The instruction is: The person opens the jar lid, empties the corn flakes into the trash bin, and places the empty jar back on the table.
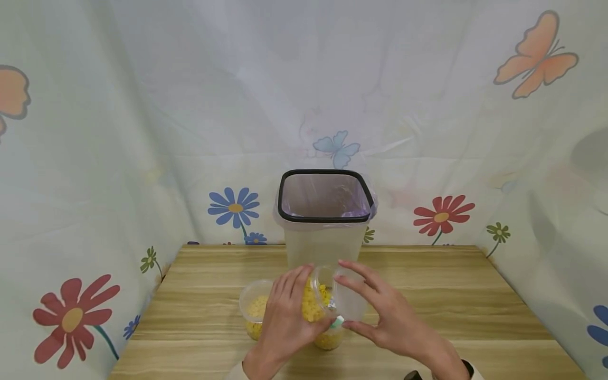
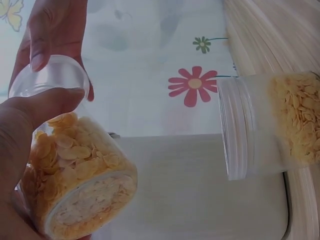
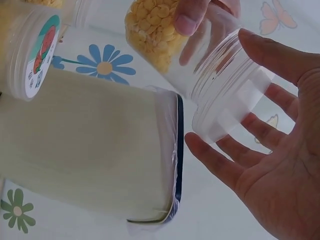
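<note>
My left hand (image 1: pixel 288 309) grips a clear plastic jar of yellow flakes (image 2: pixel 75 165), its fingers round the side. The jar is tilted on its side, with its lid end (image 3: pixel 235 95) towards the right. About that translucent lid my right hand (image 3: pixel 285 135) is spread, thumb at the upper rim and fingers round the far side. Below the hands stands a second jar (image 1: pixel 329 340) of flakes, with a printed label on its lid (image 3: pixel 42 57). A third flake jar (image 1: pixel 254 328), partly behind my left hand, stands to the left.
Behind the hands stands a tall pale bin (image 1: pixel 323 243) with a black rim and a thin plastic liner (image 1: pixel 372 208) folded over it. The wood-grain table (image 1: pixel 427 295) is bounded by a flower-printed cloth (image 1: pixel 237 105) at the back and sides.
</note>
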Demonstrator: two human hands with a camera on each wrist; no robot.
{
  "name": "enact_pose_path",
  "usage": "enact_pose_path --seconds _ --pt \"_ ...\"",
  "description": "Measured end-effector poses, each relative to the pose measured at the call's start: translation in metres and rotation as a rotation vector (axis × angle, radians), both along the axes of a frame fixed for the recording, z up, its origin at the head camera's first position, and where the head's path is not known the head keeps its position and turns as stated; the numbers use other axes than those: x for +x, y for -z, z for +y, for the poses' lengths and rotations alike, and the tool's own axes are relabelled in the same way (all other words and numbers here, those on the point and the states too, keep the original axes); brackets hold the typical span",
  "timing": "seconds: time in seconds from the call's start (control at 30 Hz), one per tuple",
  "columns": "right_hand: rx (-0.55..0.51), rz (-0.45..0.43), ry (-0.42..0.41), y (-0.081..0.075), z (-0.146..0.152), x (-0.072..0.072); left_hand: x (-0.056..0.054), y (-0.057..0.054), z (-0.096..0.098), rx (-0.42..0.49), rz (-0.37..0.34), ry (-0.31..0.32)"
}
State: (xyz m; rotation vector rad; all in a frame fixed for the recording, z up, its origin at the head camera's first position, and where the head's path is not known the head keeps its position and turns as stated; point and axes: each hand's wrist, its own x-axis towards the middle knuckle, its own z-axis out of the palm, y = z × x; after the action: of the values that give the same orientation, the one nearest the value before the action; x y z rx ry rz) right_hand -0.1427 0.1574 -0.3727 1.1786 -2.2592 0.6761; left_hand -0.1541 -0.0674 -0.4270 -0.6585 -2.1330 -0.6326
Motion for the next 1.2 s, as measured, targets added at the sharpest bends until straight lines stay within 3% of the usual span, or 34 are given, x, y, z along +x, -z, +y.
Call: enact_pose_path --seconds 0.33,0.47,0.8,1.2 --pt "0.038 -0.028 0.125 0.016 0.025 -0.009 -0.002 0.001 -0.002 0.022 0.011 0.009" --pt "0.047 -0.025 0.178 0.029 0.035 -0.016 -0.001 0.000 -0.002 0.020 -0.026 -0.002" --pt "0.120 -0.106 0.355 0.066 0.063 -0.027 0.000 0.001 0.000 0.025 -0.097 -0.007" --pt "0.206 -0.267 0.428 0.099 0.088 -0.040 -0.002 0.004 -0.002 0.037 -0.058 -0.004"
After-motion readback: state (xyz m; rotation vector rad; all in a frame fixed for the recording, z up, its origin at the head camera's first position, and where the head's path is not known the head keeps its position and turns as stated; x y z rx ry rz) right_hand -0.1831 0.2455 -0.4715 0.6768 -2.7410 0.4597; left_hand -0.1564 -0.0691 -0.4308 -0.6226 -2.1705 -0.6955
